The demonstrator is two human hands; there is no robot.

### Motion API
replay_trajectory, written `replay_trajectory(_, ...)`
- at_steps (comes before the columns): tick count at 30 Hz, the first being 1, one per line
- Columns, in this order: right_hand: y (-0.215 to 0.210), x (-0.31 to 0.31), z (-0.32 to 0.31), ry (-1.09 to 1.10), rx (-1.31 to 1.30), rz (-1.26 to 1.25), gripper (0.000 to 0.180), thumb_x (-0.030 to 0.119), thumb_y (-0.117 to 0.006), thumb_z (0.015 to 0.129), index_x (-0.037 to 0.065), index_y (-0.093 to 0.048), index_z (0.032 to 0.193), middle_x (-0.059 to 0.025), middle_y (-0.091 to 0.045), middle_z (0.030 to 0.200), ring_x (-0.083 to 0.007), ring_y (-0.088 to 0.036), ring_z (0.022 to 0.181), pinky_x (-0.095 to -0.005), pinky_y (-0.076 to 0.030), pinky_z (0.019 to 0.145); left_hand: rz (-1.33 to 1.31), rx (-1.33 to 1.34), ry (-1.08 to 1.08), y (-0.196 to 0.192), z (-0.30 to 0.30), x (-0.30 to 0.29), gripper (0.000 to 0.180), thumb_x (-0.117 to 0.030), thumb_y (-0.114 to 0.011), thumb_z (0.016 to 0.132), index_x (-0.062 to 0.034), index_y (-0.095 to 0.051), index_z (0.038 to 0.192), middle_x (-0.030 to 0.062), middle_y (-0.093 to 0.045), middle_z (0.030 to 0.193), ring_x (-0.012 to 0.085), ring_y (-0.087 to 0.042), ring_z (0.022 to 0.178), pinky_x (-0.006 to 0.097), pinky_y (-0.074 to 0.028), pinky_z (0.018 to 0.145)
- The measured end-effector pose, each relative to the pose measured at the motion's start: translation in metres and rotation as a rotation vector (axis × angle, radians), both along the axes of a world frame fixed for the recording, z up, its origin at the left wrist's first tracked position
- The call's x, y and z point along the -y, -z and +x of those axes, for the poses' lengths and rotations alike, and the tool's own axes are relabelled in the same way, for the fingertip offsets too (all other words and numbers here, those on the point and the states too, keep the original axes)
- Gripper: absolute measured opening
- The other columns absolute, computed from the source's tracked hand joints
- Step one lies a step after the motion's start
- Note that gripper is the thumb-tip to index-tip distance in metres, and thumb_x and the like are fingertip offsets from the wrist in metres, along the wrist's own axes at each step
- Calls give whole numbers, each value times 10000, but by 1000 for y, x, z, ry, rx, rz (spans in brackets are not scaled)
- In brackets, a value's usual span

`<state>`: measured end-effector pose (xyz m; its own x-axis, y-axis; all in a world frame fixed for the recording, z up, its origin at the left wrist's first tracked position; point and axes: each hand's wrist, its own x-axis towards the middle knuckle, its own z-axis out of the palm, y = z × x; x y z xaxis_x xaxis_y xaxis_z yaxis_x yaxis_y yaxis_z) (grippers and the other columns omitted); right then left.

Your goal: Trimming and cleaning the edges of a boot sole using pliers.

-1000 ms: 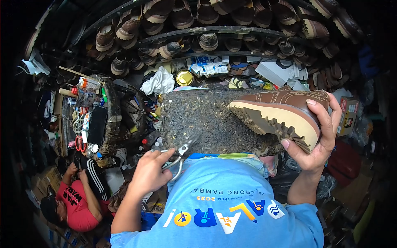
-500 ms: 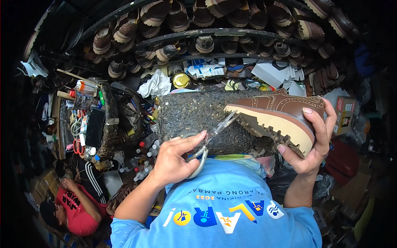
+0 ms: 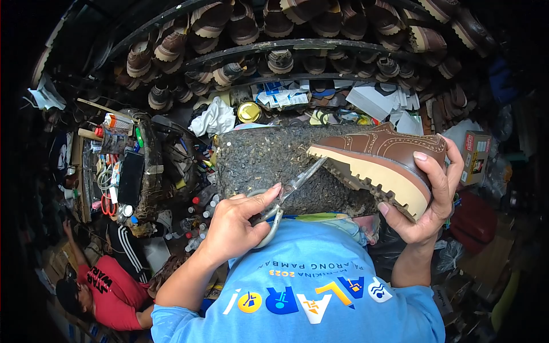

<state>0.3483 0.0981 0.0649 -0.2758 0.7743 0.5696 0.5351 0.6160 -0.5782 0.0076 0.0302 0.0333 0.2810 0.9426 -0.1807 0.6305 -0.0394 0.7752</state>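
Note:
My left hand (image 3: 235, 224) is closed round the grips of a pair of scissors (image 3: 302, 179), with its thumb along the upper part. The blades look closed together, and their tips reach the toe end of the shoe's sole. My right hand (image 3: 430, 197) grips the heel end of a brown leather shoe (image 3: 374, 144), fingers on the upper and thumb on the sole. The shoe has rows of small punched holes, a thick cream midsole and a lugged tread. It is held tilted, toe to the left, over a dark, rough work block (image 3: 257, 154).
Racks of shoes (image 3: 280, 61) run across the far side. A tray (image 3: 150, 166) at the left holds tools, red-handled scissors (image 3: 108, 204) and a black phone (image 3: 131, 178). Behind the block are a white cloth (image 3: 214, 117) and a gold can (image 3: 249, 112). A person in red (image 3: 117, 291) sits lower left.
The scissor blades have come together at the toe. Both hands and the shoe have shifted only slightly left. The other person has stretched an arm outward.

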Motion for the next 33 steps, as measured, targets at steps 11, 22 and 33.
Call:
replay_trajectory(11,1,7,-3,53,48,19,799,368,-886,640,115,-646,1359,-298,-368,1523,-392,-559,1302,-476,-515,1048,3,44,-62,-9,5,6,693,18,-720,723,-119,-696,1402,146,-727,810,210,-608,635,320,-502,604)
replay_trajectory(22,-2,8,-4,30,34,15,746,273,-878,646,102,-662,1340,-273,-311,1506,-383,-604,1206,-469,-533,1018,82,-23,-85,-7,-6,7,666,-14,-727,712,-102,-711,1372,159,-774,1170,281,-704,742,370,-589,739)
replay_trajectory(33,6,1,12,62,-8,-16,795,303,-880,614,71,-649,1339,-294,-455,1440,-403,-507,1332,-493,-489,1068,324,-46,-28,37,1,1,714,-19,-735,680,-120,-693,1385,118,-763,1215,282,-705,890,349,-564,803)
